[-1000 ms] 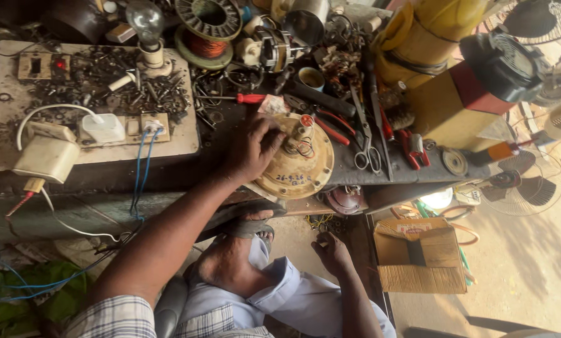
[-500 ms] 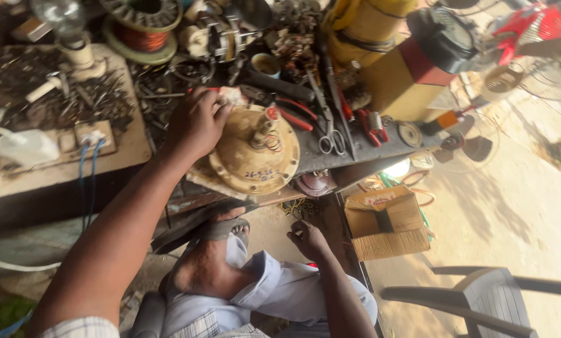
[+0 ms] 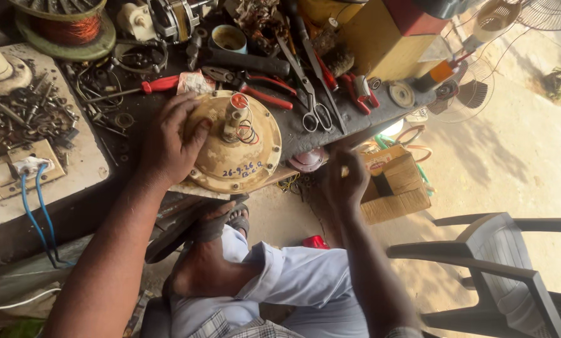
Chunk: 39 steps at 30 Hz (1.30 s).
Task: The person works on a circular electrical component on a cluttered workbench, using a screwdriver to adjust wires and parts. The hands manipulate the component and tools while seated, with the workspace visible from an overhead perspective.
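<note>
Motor housing (image 3: pixel 233 144), a round, cream-coloured metal disc with a stubby shaft and thin red and white wires rising from its middle, lies flat at the near edge of our counter (image 3: pixel 349 122). Its shaft points up toward us, so the flat face is what we meet from above.

Our left hand (image 3: pixel 168 141) is the nearer one: its grip is spread open, palm and fingers pressed on the disc's left rim, resting on it rather than closed round it. Our right hand (image 3: pixel 343 181) hangs below the counter edge, well right of the housing, fingers curled together on something small and pale; we cannot tell what.

The paint looks chalky and stained. Just beyond the disc lie red-handled pliers (image 3: pixel 265 94) and steel scissors (image 3: pixel 312 103), with a red-handled screwdriver (image 3: pixel 136 89) to the upper left. Loose dark screws (image 3: pixel 24 116) litter the pale slab at left, near a copper winding (image 3: pixel 64 25).
</note>
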Tool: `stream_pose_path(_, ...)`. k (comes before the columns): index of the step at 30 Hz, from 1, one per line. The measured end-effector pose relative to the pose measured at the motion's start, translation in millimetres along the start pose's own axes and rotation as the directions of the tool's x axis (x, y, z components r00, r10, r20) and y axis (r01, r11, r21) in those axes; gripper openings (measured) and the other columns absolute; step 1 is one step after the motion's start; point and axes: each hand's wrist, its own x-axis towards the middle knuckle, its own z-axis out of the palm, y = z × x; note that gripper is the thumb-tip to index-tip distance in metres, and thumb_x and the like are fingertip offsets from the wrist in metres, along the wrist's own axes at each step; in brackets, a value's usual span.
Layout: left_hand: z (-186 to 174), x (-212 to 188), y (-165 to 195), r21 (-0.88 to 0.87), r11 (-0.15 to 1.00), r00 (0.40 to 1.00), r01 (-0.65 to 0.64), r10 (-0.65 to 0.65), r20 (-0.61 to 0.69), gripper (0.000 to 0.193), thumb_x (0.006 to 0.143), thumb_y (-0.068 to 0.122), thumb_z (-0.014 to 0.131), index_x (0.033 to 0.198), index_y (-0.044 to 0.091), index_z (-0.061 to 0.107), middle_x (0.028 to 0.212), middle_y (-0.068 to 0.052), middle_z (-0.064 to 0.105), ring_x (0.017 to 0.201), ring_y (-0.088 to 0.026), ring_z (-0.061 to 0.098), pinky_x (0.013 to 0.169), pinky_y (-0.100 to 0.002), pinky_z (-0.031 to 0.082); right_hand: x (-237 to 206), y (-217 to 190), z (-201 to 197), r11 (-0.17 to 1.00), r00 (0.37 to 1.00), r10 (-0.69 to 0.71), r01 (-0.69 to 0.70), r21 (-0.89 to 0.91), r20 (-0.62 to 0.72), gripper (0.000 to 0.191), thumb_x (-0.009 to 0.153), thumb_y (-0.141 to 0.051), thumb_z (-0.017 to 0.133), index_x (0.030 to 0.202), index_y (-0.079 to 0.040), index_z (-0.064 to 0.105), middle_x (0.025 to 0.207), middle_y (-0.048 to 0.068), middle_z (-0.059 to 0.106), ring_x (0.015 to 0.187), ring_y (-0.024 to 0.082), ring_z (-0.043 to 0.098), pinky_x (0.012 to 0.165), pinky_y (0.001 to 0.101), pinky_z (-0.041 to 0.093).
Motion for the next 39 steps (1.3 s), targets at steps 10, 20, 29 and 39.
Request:
stream_pose_path(10,-10,7,-6,-0.036,0.999,0.998,-0.038,0.039,0.045,0.046,0.102,0.026,0.065,0.136,-0.005,0.059,0.150,-0.023,0.055,0.141,-0.041,0.049,0.120,-0.049,0.039,175,37,90,0.945,0.914,-0.023,0.153,-0.290,0.406,0.018,0.099,-0.014,0.068,0.116,-0.008,0.070,0.110,0.021,0.071,0.099,0.041,0.069,0.085,0.0503,0.054)
stream_pose_path(20,-10,4,-7,-0.028,0.995,0.990,-0.093,0.095,0.108,0.047,0.101,0.022,0.066,0.139,-0.004,0.057,0.150,-0.021,0.055,0.146,-0.039,0.045,0.124,-0.050,0.034,152,28,46,0.908,0.887,-0.002,0.195,-0.371,0.462,0.026,0.099,-0.017,0.058,0.121,-0.008,0.067,0.112,0.022,0.071,0.105,0.042,0.067,0.091,0.0538,0.052)
stream_pose_path(29,-24,6,26,0.056,0.990,0.986,-0.128,0.121,0.114,0.062,0.097,0.030,0.071,0.149,0.004,0.048,0.148,-0.020,0.056,0.140,-0.039,0.050,0.115,-0.050,0.037,-45,-89,-80,0.970,0.948,0.094,-0.156,0.187,0.304,0.023,0.105,-0.014,0.063,0.123,0.000,0.063,0.108,0.010,0.066,0.097,0.017,0.064,0.086,0.0313,0.051)
stream_pose_path(39,-2,13,42,0.089,0.967,0.961,-0.240,0.224,0.163,0.085,0.086,0.028,0.078,0.156,0.001,0.037,0.137,-0.021,0.063,0.130,-0.039,0.058,0.113,-0.052,0.039,-43,-162,-88,0.984,0.950,0.038,-0.089,0.153,0.310,0.024,0.092,-0.008,0.070,0.115,-0.003,0.067,0.104,0.014,0.070,0.086,0.027,0.073,0.074,0.0351,0.058)
